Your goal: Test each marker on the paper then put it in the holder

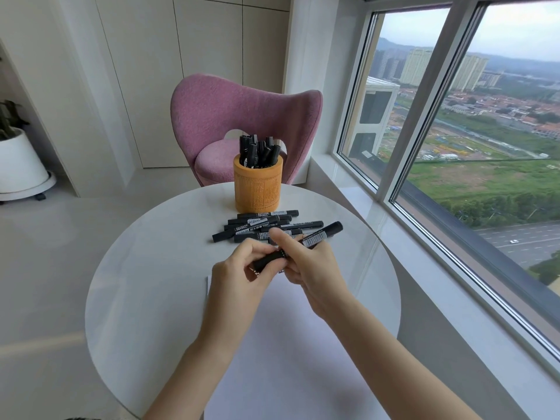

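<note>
Fingers (253, 250) of the left hand (236, 272) curl round the lower end of a black marker (318, 237), while the right hand (312, 268) clamps its labelled barrel, index finger lying straight. The marker is held tilted above the white paper (272, 344) on the round table (136, 283). Loose markers (260, 224) lie piled just before the orange holder (257, 189), which has several markers standing in it.

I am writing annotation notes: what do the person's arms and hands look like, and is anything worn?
Both forearms are bare, with no sleeves, gloves or watch in view. The left hand shows a small golden glint at a finger, perhaps a ring; it is too small to tell. The right hand wears nothing visible.
</note>
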